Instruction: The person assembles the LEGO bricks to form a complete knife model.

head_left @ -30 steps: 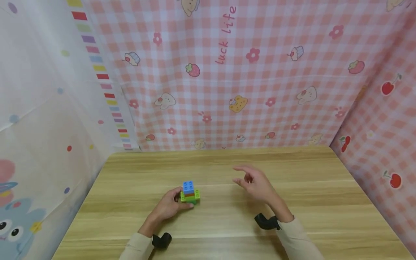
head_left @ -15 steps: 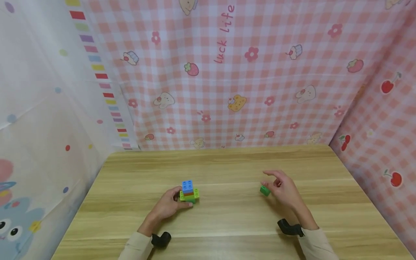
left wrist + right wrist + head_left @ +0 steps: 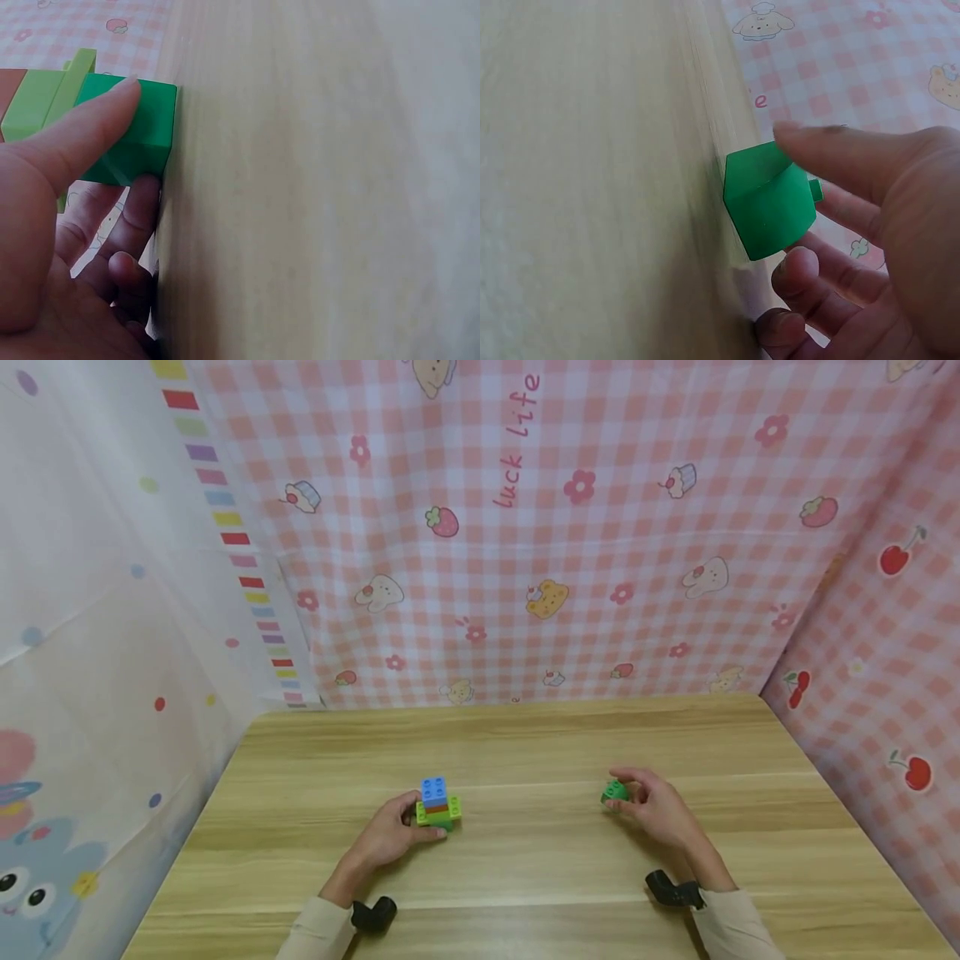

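My left hand (image 3: 390,833) holds a stack of toy building blocks upright on the table, gripping it low between thumb and fingers. The stack has a blue block (image 3: 434,790) on top, then brown and lime layers, and a dark green base block (image 3: 146,124). The thumb lies along this base in the left wrist view. Off to the right, my right hand (image 3: 656,810) pinches a loose green block (image 3: 615,791), its studs facing up. In the right wrist view a curved face of this green block (image 3: 769,210) shows, with the thumb at its edge.
Both hands work on a wood-grain table (image 3: 517,868). A pink checked cloth (image 3: 495,560) hangs behind its back edge, and printed cloths stand at both sides. Black curved pieces (image 3: 375,916) are strapped at each wrist.
My right hand has moved right, uncovering the green block, then come down and taken hold of it; the block has turned slightly. My left hand and the stack stay put.
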Tool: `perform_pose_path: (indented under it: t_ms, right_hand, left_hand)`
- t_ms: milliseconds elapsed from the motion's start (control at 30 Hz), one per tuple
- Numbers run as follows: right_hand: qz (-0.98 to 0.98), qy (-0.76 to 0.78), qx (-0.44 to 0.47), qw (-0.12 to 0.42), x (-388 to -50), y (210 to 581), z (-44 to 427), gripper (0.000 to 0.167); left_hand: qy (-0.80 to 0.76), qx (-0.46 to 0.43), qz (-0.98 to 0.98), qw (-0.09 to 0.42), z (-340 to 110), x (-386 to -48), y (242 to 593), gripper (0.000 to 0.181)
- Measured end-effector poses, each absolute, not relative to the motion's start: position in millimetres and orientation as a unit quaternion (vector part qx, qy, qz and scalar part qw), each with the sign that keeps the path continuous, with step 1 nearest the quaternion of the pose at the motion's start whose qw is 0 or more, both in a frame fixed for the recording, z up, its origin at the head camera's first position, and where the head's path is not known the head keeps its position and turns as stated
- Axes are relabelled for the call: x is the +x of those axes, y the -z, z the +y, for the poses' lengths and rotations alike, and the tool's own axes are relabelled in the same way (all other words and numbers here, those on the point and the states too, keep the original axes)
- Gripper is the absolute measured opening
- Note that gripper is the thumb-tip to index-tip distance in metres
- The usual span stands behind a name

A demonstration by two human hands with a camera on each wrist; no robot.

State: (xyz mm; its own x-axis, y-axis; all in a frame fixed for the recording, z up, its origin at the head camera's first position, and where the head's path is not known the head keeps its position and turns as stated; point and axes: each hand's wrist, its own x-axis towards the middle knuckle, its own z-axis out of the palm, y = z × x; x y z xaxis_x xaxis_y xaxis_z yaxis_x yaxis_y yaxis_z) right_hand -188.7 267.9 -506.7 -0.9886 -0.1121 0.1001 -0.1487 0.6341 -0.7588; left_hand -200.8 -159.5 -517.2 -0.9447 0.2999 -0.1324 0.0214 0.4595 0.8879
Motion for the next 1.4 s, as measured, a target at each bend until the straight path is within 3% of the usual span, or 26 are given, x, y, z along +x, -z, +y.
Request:
perform_pose_path:
  t_ms: [867, 1200, 1400]
  right_hand:
    - [-0.898, -0.432, 0.08, 0.034, -193, 511, 265, 0.044]
    - [-0.896, -0.436, 0.078, -0.008, -200, 496, 253, 0.049]
    - [-0.893, -0.436, 0.111, 0.003, -207, 485, 239, 0.046]
  left_hand:
    - [-0.495, 0.089, 0.854, 0.135, -161, -200, 515, 0.045]
    - [-0.494, 0.093, 0.853, 0.137, -161, -202, 516, 0.047]
    - [-0.497, 0.099, 0.851, 0.138, -160, -202, 517, 0.047]
